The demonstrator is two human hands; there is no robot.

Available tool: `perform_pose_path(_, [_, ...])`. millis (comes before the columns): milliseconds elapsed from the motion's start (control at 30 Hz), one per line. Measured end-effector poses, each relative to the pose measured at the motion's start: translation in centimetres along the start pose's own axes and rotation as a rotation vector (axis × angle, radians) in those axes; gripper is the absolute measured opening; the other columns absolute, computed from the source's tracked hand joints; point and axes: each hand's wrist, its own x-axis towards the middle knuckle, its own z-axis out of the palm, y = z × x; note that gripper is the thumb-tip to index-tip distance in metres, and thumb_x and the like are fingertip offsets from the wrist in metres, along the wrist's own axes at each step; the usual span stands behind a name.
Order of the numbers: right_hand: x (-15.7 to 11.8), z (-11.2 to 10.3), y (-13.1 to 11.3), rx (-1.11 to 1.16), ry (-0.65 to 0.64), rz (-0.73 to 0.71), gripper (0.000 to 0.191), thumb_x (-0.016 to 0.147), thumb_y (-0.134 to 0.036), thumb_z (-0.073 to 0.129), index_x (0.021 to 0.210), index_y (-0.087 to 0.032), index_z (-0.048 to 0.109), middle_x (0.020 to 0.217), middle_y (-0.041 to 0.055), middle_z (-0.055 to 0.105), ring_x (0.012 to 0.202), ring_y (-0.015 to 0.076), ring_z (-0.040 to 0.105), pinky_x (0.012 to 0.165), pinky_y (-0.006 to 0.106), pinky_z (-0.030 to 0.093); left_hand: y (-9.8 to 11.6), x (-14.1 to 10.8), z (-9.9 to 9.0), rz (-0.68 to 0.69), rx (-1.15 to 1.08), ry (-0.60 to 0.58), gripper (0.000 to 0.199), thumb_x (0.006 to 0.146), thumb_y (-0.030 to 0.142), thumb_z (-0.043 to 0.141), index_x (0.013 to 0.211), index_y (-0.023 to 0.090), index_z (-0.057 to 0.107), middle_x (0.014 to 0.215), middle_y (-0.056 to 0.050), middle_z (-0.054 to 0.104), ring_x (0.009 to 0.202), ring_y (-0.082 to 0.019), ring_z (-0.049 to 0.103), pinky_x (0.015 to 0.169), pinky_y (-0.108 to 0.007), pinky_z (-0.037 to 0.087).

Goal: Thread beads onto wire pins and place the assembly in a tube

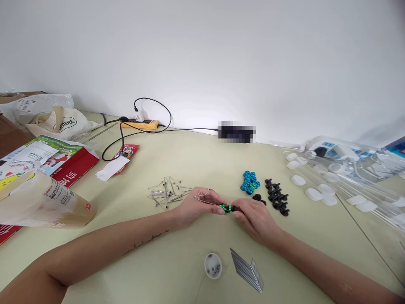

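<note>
My left hand (202, 204) is closed on a small green part (225, 207) at the middle of the table, with a thin bent metal wire (202, 198) also between its fingers. Right beside it, my right hand (255, 217) pinches a small black part (233, 208) that meets the green one. Behind my right hand lie a cluster of blue parts (249, 182) and rows of black knobs (277, 197). Several metal wires with coloured ends (166, 193) are spread behind my left forearm.
Nearer to me stand a small white cup (213, 266) of metal bits and a stack of bent metal rods (247, 270). A drink cup (47, 200) and boxes are at left. Clear tubes and white caps (321, 194) lie at right. A power strip (139, 123) sits by the wall.
</note>
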Motion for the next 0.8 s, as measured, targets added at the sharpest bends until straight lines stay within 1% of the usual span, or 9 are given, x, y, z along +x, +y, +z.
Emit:
perform_pose_path(67, [-0.02, 0.06, -0.01, -0.006, 0.006, 0.007, 0.027, 0.098, -0.033, 0.03, 0.087, -0.018, 0.051, 0.069, 0.0028, 0.06, 0.06, 0.0143, 0.053, 0.057, 0.025, 0.037, -0.04, 0.01, -0.01, 0.006, 0.003, 0.011, 0.025, 0.057, 0.022, 0.081, 0.078, 0.014, 0.072, 0.081, -0.007, 0.071, 0.078, -0.018, 0.064, 0.076, -0.031, 0.047])
perform_pose_path(233, [-0.15, 0.4, 0.24, 0.003, 0.018, 0.033, 0.011, 0.096, -0.028, 0.041, 0.096, -0.019, 0.046, 0.075, 0.0017, 0.061, 0.06, 0.0133, 0.053, 0.056, 0.024, 0.037, 0.01, 0.14, -0.06, 0.026, -0.007, 0.036, 0.022, 0.058, 0.022, 0.08, 0.077, 0.014, 0.071, 0.079, -0.007, 0.071, 0.077, -0.018, 0.063, 0.075, -0.03, 0.046])
perform_pose_path(300, [-0.21, 0.46, 0.33, 0.013, 0.026, 0.031, 0.009, 0.095, -0.027, 0.041, 0.096, -0.019, 0.046, 0.077, 0.0021, 0.061, 0.061, 0.0133, 0.052, 0.056, 0.024, 0.036, 0.05, 0.17, -0.07, 0.026, -0.011, 0.026, 0.022, 0.058, 0.021, 0.08, 0.077, 0.014, 0.072, 0.079, -0.007, 0.071, 0.077, -0.018, 0.063, 0.075, -0.03, 0.046])
perform_pose_path(433, [-0.25, 0.32, 0.32, 0.02, -0.002, 0.03, 0.024, 0.097, -0.035, 0.033, 0.088, -0.019, 0.048, 0.068, 0.0011, 0.057, 0.057, 0.0138, 0.048, 0.055, 0.025, 0.034, 0.11, 0.12, -0.03, 0.017, -0.021, 0.006, 0.022, 0.058, 0.019, 0.08, 0.077, 0.013, 0.071, 0.078, -0.007, 0.071, 0.076, -0.017, 0.063, 0.075, -0.03, 0.047])
perform_pose_path(500, [-0.24, 0.21, 0.26, 0.037, -0.019, 0.023, 0.032, 0.099, -0.036, 0.025, 0.082, -0.019, 0.047, 0.065, 0.0012, 0.054, 0.056, 0.014, 0.046, 0.055, 0.025, 0.033, 0.14, 0.11, -0.02, 0.007, -0.024, 0.004, 0.023, 0.057, 0.018, 0.08, 0.078, 0.013, 0.071, 0.078, -0.006, 0.071, 0.076, -0.017, 0.064, 0.075, -0.03, 0.047])
perform_pose_path(567, [-0.2, 0.12, 0.22, 0.044, -0.04, 0.031, 0.035, 0.099, -0.035, 0.022, 0.081, -0.019, 0.047, 0.065, 0.0015, 0.053, 0.056, 0.0143, 0.046, 0.056, 0.026, 0.033, 0.16, 0.15, -0.04, 0.008, -0.029, 0.002, 0.022, 0.058, 0.018, 0.08, 0.078, 0.013, 0.071, 0.078, -0.006, 0.071, 0.076, -0.017, 0.064, 0.076, -0.03, 0.048])
perform_pose_path(667, [-0.11, 0.04, 0.21, 0.033, -0.05, 0.048, 0.027, 0.099, -0.032, 0.027, 0.087, -0.019, 0.048, 0.068, 0.0018, 0.055, 0.059, 0.0145, 0.048, 0.057, 0.026, 0.034, 0.11, 0.24, -0.15, 0.02, -0.032, -0.002, 0.021, 0.06, 0.018, 0.079, 0.079, 0.012, 0.071, 0.078, -0.006, 0.071, 0.076, -0.017, 0.064, 0.076, -0.029, 0.048])
perform_pose_path(733, [-0.08, 0.05, 0.21, 0.03, -0.041, 0.058, 0.019, 0.097, -0.03, 0.033, 0.094, -0.019, 0.048, 0.072, 0.0021, 0.058, 0.061, 0.0144, 0.051, 0.057, 0.025, 0.036, 0.03, 0.28, -0.25, 0.022, -0.035, 0.01, 0.021, 0.061, 0.018, 0.079, 0.08, 0.012, 0.071, 0.078, -0.007, 0.071, 0.076, -0.017, 0.064, 0.077, -0.03, 0.048])
perform_pose_path(800, [-0.11, 0.13, 0.22, 0.034, -0.024, 0.066, 0.014, 0.097, -0.028, 0.037, 0.101, -0.019, 0.048, 0.075, 0.0026, 0.06, 0.063, 0.0144, 0.054, 0.058, 0.025, 0.038, -0.05, 0.29, -0.34, 0.021, -0.043, 0.024, 0.021, 0.062, 0.018, 0.078, 0.08, 0.012, 0.071, 0.079, -0.007, 0.071, 0.077, -0.017, 0.064, 0.08, -0.031, 0.047])
